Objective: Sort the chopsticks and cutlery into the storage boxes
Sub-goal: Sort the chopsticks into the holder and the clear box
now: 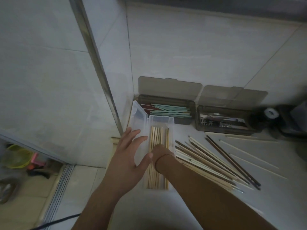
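The left hand lies flat with fingers spread and straight, pressing on the left wall of the clear plastic box, most likely to keep the light box from sliding while it is being filled. The right hand reaches down into the same box over the bamboo chopsticks; its fingers are hidden under the wrist, so it cannot be told whether it grips any of them or merely levels them. A thin dark band sits round that wrist.

The bamboo chopsticks lie lengthwise and parallel in the box, which suits a narrow container. Its clear lid stands hinged open on the left.

To the right on the white counter a loose pile of dark and pale chopsticks fans out, still unsorted, with a few pale single ones further right. Against the tiled wall stand two smoky grey boxes with lids leaning open: the left grey box holds pale green and red chopsticks, the right grey box holds metal cutlery. The sorting seems to go by kind, and appears partly done.
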A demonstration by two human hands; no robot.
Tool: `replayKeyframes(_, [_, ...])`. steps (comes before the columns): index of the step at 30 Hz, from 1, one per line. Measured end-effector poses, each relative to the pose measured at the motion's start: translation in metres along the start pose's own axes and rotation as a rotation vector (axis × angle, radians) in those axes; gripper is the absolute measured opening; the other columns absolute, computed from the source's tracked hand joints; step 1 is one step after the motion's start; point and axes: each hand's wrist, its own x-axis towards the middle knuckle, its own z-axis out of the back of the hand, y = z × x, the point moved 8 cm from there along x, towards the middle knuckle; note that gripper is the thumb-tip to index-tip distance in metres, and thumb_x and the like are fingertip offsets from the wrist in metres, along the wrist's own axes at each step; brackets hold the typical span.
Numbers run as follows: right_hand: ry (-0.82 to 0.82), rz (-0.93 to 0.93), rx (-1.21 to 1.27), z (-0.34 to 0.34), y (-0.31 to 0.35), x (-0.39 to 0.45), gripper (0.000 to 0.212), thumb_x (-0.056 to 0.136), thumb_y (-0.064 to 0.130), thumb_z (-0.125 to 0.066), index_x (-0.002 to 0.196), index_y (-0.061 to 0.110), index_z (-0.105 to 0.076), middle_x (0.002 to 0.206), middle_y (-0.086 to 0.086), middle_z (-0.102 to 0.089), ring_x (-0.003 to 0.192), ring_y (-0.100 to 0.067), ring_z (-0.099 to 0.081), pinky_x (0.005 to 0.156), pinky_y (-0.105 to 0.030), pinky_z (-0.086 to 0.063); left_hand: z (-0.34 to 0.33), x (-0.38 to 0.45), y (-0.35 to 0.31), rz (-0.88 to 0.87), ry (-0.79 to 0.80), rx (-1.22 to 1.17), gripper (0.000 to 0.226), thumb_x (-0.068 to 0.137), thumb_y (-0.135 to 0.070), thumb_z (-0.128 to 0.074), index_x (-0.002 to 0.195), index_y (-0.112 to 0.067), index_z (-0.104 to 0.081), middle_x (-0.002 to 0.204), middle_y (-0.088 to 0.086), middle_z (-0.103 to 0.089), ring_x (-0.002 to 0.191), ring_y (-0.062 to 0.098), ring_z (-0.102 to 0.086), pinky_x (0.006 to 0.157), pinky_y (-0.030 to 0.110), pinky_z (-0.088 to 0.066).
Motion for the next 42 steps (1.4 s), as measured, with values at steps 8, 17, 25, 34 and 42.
replayKeyframes(8, [-0.226, 0.236, -0.112, 0.017, 0.0, -0.051, 0.03, 0.089, 0.004, -0.055, 0.118, 0.008, -0.055, 0.114, -0.011, -0.057, 0.098, -0.026, -0.062, 0.082, -0.038, -0.053, 0.002, -0.002, 0.001, 0.01, 0.004, -0.031, 0.053, 0.087, -0.056, -0.049, 0.133, -0.029, -0.052, 0.15, -0.011, -0.036, 0.145, 0.004, -0.014, 0.112, 0.033, -0.025])
replayKeyframes(17, [-0.627, 0.149, 0.139, -0.007, -0.189, -0.139, 0.024, 0.067, 0.017, -0.084, 0.077, 0.03, -0.066, 0.065, 0.01, -0.062, 0.053, -0.011, -0.061, 0.046, -0.016, -0.039, 0.002, -0.002, -0.003, -0.005, 0.015, -0.042, 0.061, 0.085, -0.066, -0.042, 0.132, -0.029, -0.052, 0.149, -0.014, -0.036, 0.144, 0.001, -0.014, 0.112, 0.036, -0.028])
replayKeyframes(25, [-0.451, 0.049, 0.1, -0.085, -0.198, -0.134, 0.019, 0.076, 0.044, -0.071, 0.092, 0.037, -0.065, 0.1, 0.012, -0.061, 0.088, -0.011, -0.066, 0.057, -0.025, -0.048, -0.002, -0.001, -0.01, -0.022, 0.015, -0.014, 0.056, 0.084, -0.06, -0.045, 0.131, -0.032, -0.052, 0.149, -0.015, -0.036, 0.144, 0.001, -0.014, 0.11, 0.034, -0.026])
replayKeyframes(34, [-0.687, 0.038, 0.306, -0.009, -0.195, -0.134, 0.024, 0.094, 0.027, -0.052, 0.117, 0.031, -0.05, 0.08, 0.001, -0.068, 0.07, -0.024, -0.065, 0.054, -0.032, -0.045, -0.004, -0.002, -0.011, -0.019, 0.012, 0.021, 0.057, 0.084, -0.064, -0.042, 0.132, -0.035, -0.05, 0.149, -0.017, -0.035, 0.144, -0.001, -0.011, 0.11, 0.031, -0.022])
replayKeyframes(42, [-0.91, 0.356, 0.686, 0.098, -0.075, -0.113, 0.023, 0.096, 0.009, -0.048, 0.105, 0.027, -0.06, 0.096, 0.021, -0.05, 0.077, 0.002, -0.056, 0.075, -0.011, -0.049, 0.0, -0.001, -0.007, -0.044, -0.016, -0.032, 0.051, 0.085, -0.058, -0.048, 0.13, -0.033, -0.053, 0.145, -0.019, -0.036, 0.144, -0.002, -0.012, 0.109, 0.027, -0.02])
